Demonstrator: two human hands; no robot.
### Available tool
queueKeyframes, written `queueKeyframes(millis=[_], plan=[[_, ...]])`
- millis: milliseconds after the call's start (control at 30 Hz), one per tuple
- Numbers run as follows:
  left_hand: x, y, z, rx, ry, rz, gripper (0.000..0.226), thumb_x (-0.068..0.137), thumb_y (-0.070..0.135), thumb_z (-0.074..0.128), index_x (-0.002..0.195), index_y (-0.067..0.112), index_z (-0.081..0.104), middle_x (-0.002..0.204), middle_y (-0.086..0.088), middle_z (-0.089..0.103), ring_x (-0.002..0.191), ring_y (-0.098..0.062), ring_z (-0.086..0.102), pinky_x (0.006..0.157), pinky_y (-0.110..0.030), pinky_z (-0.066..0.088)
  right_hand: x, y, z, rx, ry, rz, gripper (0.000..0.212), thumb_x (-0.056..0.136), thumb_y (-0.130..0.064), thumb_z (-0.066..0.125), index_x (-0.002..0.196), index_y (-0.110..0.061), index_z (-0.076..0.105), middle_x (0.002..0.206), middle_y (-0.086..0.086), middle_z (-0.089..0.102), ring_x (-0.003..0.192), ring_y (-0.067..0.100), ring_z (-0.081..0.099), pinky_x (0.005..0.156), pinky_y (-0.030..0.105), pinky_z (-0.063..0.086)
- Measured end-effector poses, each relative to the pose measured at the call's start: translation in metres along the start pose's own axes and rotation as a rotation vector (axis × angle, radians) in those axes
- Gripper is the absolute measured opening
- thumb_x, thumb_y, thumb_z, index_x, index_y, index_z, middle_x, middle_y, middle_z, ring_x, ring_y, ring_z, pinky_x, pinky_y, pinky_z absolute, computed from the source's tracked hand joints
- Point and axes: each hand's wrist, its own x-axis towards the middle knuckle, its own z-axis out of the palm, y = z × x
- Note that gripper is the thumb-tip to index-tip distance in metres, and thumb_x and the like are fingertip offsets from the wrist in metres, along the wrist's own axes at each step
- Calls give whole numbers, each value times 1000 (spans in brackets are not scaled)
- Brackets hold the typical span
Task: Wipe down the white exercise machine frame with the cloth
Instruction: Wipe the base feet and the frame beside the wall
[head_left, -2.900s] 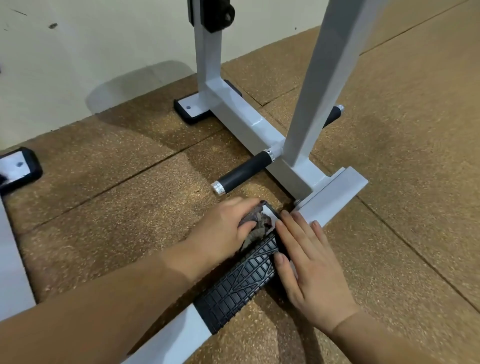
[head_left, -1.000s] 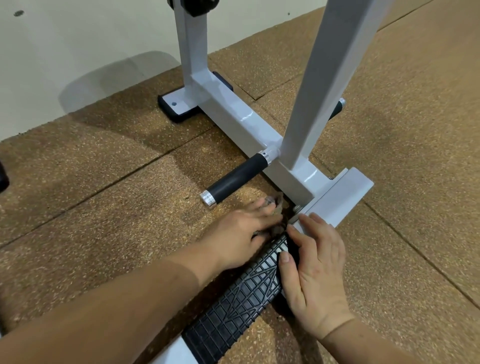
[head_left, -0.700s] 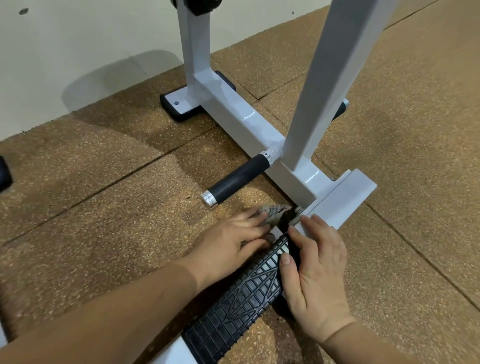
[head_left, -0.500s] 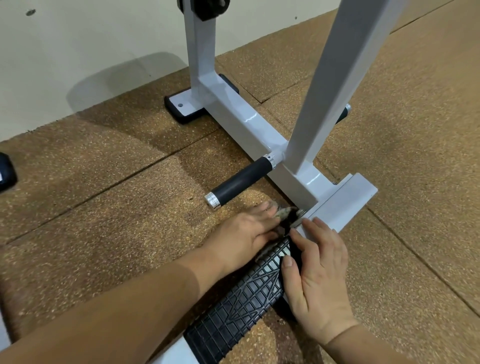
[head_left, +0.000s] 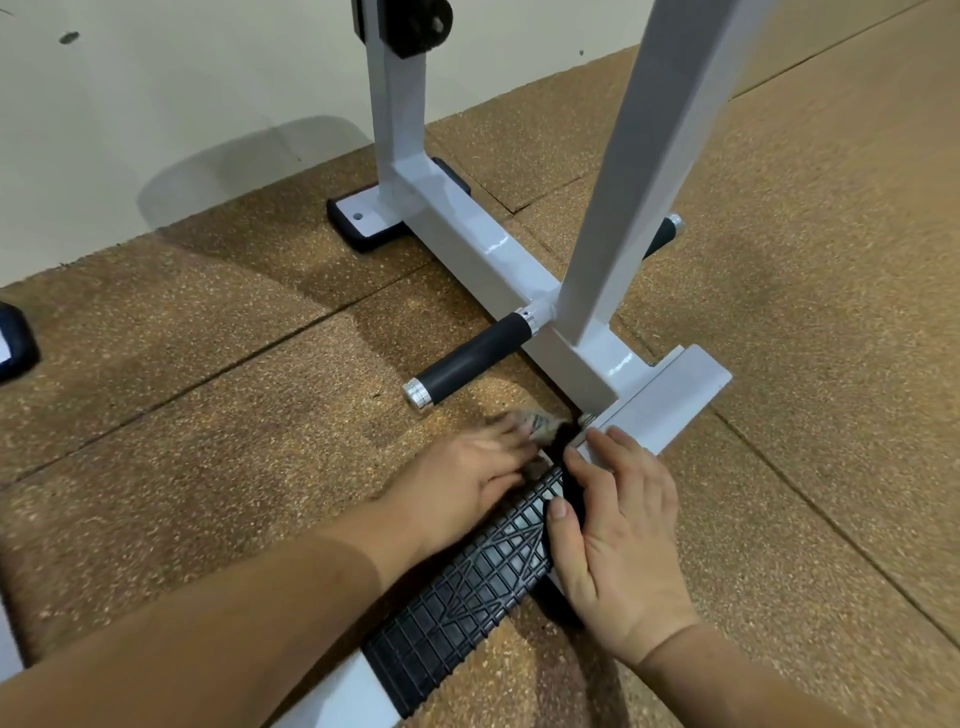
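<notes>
Head view: pressing a grey cloth (head_left: 540, 427) onto the white frame (head_left: 670, 395) at its floor-bar joint with the left grip (head_left: 467, 478), fingers seemingly straight, blurred. Resting the right grip (head_left: 618, 535) flat alongside, holding nothing, thumb on the black ribbed pad (head_left: 467, 597).

The white exercise machine frame (head_left: 498, 260) is glossy square tubing standing on the floor (head_left: 208, 415), its base bar running from the wall edge to a near crossbar. The cloth (head_left: 540, 423), grey and crumpled, lies at that joint, mostly under the left hand (head_left: 462, 478).
</notes>
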Motion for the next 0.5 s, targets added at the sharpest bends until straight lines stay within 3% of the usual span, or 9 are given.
queueKeyframes(millis=[133,233,300,367,433,500], plan=[[-53,16,-26,-33,-10,-150,44,99,18,67,138,35,56,146,23,45,139,13,38,122,-21,27,1,1,-4,-37,-49,5,47,102,-42,40,133,-11,56,143,14,51,143,37,40,117,56,26],[-59,52,-46,-117,185,-286,41,100,20,64,137,35,59,141,29,46,118,37,33,111,1,21,7,-4,-13,25,-74,44,46,103,-45,38,127,-13,62,135,9,54,137,33,45,116,51,28],[-51,81,-56,-176,296,-311,39,99,27,66,136,39,61,138,33,50,118,34,38,103,7,21,12,-11,-27,214,-45,108,47,106,-48,34,126,-17,62,127,0,52,128,23,50,111,45,35],[-42,111,-53,-284,364,-300,30,96,28,69,124,40,69,123,38,57,116,25,48,98,4,32,15,-19,-46,448,-33,183,53,106,-55,28,136,-23,57,127,-11,51,127,8,50,111,31,38],[-33,137,-41,-411,403,-299,18,96,21,69,110,33,70,109,26,64,111,9,60,96,-11,46,14,-26,-62,675,-113,326,58,103,-67,25,143,-35,51,132,-25,54,131,-7,47,109,17,37],[-23,157,-28,-590,270,-326,18,101,18,62,108,31,71,107,17,69,106,-1,66,96,-26,54,13,-25,-69,903,-129,520,42,103,-62,34,132,-41,57,122,-28,64,123,-9,54,108,23,42]])
